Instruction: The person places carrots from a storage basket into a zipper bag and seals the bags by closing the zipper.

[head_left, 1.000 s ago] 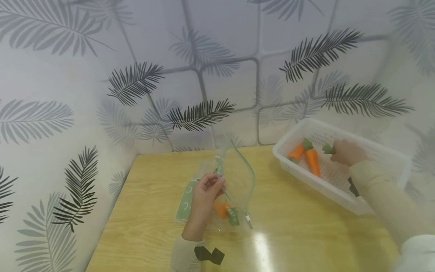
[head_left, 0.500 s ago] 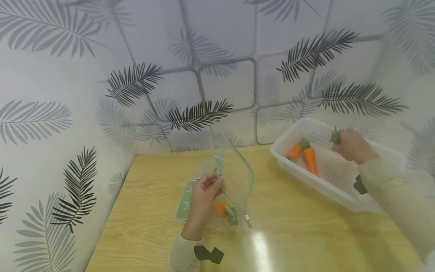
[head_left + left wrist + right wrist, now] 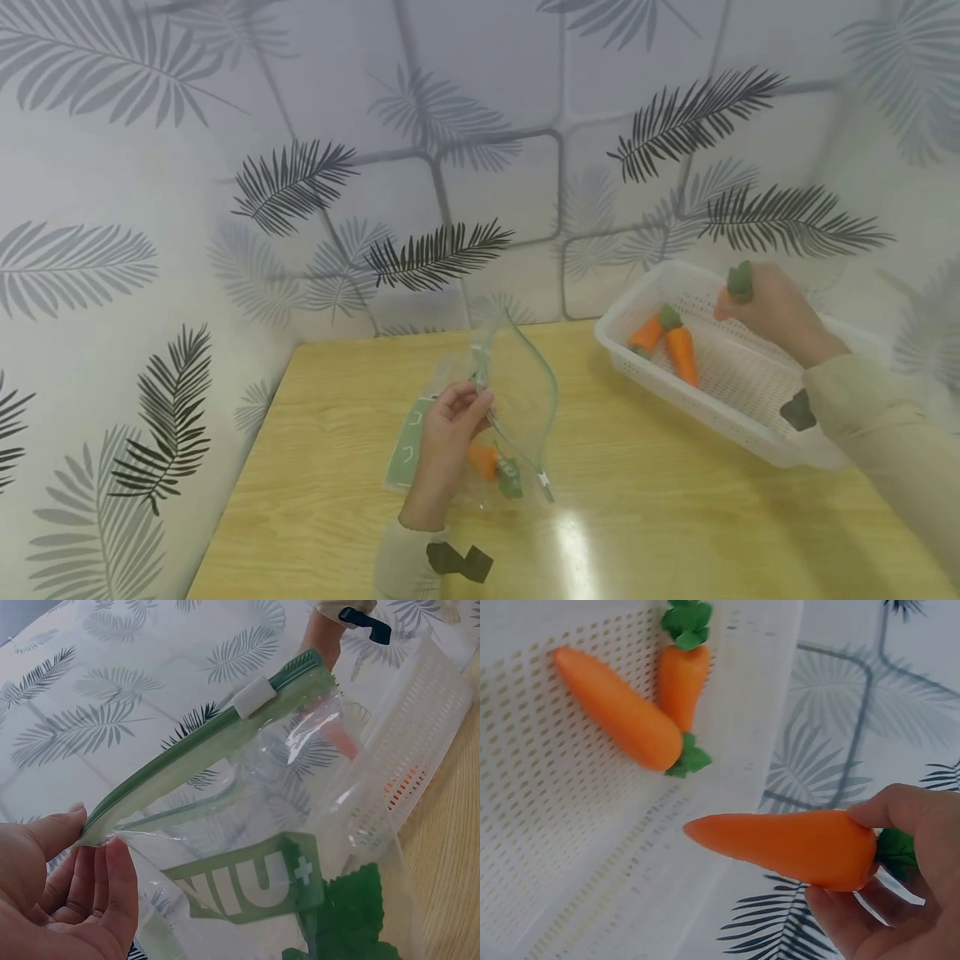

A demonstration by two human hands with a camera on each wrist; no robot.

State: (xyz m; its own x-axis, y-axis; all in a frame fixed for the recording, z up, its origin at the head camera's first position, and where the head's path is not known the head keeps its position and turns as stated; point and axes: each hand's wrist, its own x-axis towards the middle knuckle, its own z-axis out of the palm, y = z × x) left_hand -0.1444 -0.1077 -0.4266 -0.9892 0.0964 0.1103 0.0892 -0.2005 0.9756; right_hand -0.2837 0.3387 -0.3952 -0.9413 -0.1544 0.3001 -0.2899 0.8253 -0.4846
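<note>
My left hand (image 3: pixel 450 442) pinches one side of the mouth of a clear zip bag (image 3: pixel 247 874) with a green slider strip; the mouth gapes. Through the plastic a carrot (image 3: pixel 483 461) with green leaves shows at the bottom of the bag. My right hand (image 3: pixel 783 312) holds another carrot (image 3: pixel 787 847) by its thick leafy end, above the rim of the white basket (image 3: pixel 720 421). In the right wrist view its orange tip points left, away from the thumb and fingers. Two more carrots (image 3: pixel 619 709) lie in the basket's far left corner.
A flat green-printed packet (image 3: pixel 408 442) lies on the wooden table (image 3: pixel 330 383) beside my left hand. Behind the table rises a wall (image 3: pixel 517 192) patterned with leaves. The basket stands on the right, close to the wall.
My right hand has risen from inside the basket with a carrot in its grip. My left hand and the bag have stayed in place.
</note>
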